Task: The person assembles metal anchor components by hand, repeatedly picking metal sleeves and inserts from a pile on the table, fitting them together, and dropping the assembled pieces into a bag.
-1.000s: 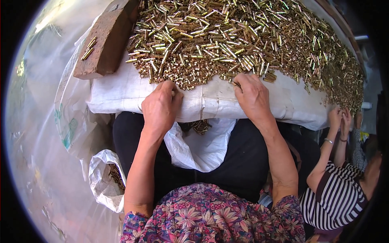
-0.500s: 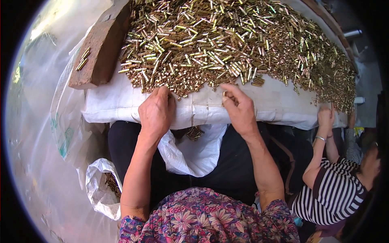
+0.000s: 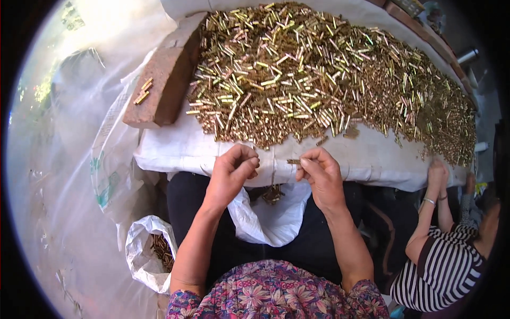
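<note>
My left hand [image 3: 231, 174] is at the near edge of the white-covered work surface [image 3: 366, 159], thumb and fingers pinched together. Whatever it holds is too small or hidden to make out. Opposite it, my right hand [image 3: 324, 181] grips a short brass-coloured metal tube [image 3: 292, 161] between thumb and fingertips, its end pointing towards my left hand. A gap separates the two hands. Just beyond them spreads a heap of brass-coloured tubes [image 3: 276, 80], with many tiny brass-coloured pieces [image 3: 249, 130] along its near edge.
A reddish-brown block [image 3: 164, 80] borders the heap at left, with several tubes [image 3: 142, 91] on top. A white sack [image 3: 268, 223] hangs open between my knees. Another white bag [image 3: 139, 266] at lower left holds tubes. A co-worker in a striped top [image 3: 446, 266] works at right.
Both hands have drawn back from the heap's edge towards me and closer together. My right fingers have closed to a pinch, the tube now sticking out. The whole view has shifted somewhat.
</note>
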Available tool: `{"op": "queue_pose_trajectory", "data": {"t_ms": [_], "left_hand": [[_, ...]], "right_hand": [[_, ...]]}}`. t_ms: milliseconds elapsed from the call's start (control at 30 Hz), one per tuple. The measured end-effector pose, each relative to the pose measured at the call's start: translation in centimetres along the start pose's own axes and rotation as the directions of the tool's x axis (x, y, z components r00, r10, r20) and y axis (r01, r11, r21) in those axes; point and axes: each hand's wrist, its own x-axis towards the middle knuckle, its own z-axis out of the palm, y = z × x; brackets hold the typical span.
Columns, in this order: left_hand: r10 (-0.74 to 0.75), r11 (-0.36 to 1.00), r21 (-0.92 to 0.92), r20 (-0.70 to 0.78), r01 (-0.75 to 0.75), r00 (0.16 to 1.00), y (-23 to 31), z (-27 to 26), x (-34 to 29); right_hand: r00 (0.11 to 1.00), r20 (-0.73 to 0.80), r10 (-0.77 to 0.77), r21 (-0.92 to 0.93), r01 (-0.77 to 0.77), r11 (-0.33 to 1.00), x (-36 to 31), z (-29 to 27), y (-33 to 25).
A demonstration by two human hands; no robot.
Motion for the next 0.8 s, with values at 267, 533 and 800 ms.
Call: {"op": "queue_pose_trajectory", "data": {"t_ms": [267, 533, 800], "left_hand": [[-0.055, 0.850, -0.508, 0.173, 0.137, 0.983, 0.5, 1.4, -0.9], [-0.044, 0.791, -0.586, 0.232, 0.175, 0.972, -0.6, 1.7, -1.4], [0.045, 0.978, -0.210, 0.244, 0.007, 0.969, 0.7, 1.8, -2.0]], "right_hand": [[0.996, 0.083, -0.030, -0.192, 0.046, 0.980, -0.5, 2.1, -0.2], [0.992, 0.128, -0.005, -0.115, 0.020, 0.993, -1.4, 1.1, 0.8], [0.968, 0.195, 0.156, 0.071, -0.172, 0.982, -1.8, 0.2, 0.4]]}}
